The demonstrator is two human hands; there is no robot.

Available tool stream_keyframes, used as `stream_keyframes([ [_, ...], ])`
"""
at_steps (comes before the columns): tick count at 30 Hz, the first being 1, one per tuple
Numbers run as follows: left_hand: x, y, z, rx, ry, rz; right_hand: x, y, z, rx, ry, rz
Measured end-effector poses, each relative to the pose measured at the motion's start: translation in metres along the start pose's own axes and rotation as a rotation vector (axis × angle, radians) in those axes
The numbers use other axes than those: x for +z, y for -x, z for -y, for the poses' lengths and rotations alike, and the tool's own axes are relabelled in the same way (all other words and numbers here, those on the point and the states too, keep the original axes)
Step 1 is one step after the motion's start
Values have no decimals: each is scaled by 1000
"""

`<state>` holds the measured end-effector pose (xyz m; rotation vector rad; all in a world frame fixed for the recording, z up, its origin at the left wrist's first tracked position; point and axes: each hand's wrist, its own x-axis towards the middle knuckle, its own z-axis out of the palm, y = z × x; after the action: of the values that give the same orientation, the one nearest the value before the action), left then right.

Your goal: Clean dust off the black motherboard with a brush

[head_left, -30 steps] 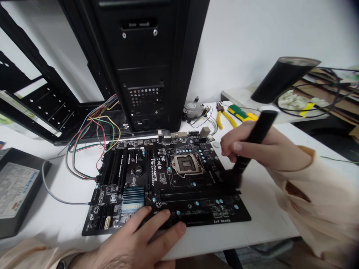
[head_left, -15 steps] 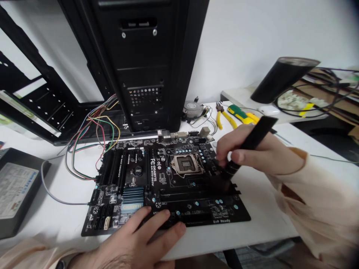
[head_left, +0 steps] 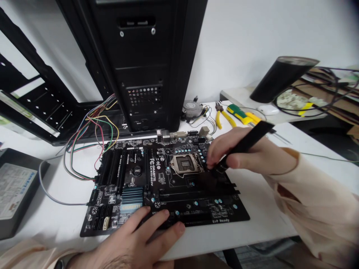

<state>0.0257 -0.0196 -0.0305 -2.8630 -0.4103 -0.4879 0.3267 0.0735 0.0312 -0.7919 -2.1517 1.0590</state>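
Observation:
A black motherboard [head_left: 174,190] lies flat on the white table, its bare CPU socket [head_left: 185,163] showing near the middle. My right hand [head_left: 238,149] grips a black brush [head_left: 254,138] by its flat handle, fingers closed round it. The brush's dark bristles are blurred against the board, just right of and below the socket, by the memory slots. My left hand [head_left: 140,235] rests palm down with fingers spread on the board's near edge, beside the blue heatsink [head_left: 132,200]. Coloured wires [head_left: 95,119] run from the case to the board's left side.
A black computer case [head_left: 143,74] stands behind the board. To the left is a power supply [head_left: 21,190]. A CPU cooler [head_left: 192,109], yellow pliers [head_left: 226,117] and a green-and-yellow screwdriver [head_left: 238,113] lie at the back right, near a black cylinder [head_left: 282,80].
My right hand and the brush have moved left across the board, closer to the CPU socket. The left hand stays in place.

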Motion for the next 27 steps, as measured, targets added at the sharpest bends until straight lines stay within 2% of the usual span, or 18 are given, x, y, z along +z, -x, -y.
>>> stream_keyframes([
  [2, 0, 0, 0, -17, 4, -20, 0, -1, 0, 56, 11, 102],
  [4, -2, -1, 0, -28, 6, -15, -2, 0, 1, 124, -7, 125],
  [7, -7, -2, 1, -16, 14, 35, -4, 4, 2, 135, -88, -43],
  [9, -9, -2, 2, -10, 22, 56, -4, 4, 1, 65, -128, -166],
  [11, -9, -2, 2, -14, 19, 56, -1, 2, -2, -10, -128, -220],
  [13, -7, -1, 2, -10, 12, 57, 1, -1, -4, -10, -98, -184],
  [16, -4, 0, 1, -1, 10, 38, 1, -3, -4, 134, -68, -53],
  [18, -2, 1, 0, -10, 2, 14, 0, -2, -4, 212, -79, -30],
  [20, -2, 1, 0, -16, -5, 9, 0, 1, -5, 186, -134, -59],
  [23, -3, 1, -1, -19, 6, 47, 1, 3, -9, 68, -294, -152],
  [25, -4, 1, 0, -22, 12, 47, 2, 1, -10, 59, -349, -188],
  [27, -5, 0, 0, -8, 12, 40, 2, -1, -10, 96, -300, -172],
])
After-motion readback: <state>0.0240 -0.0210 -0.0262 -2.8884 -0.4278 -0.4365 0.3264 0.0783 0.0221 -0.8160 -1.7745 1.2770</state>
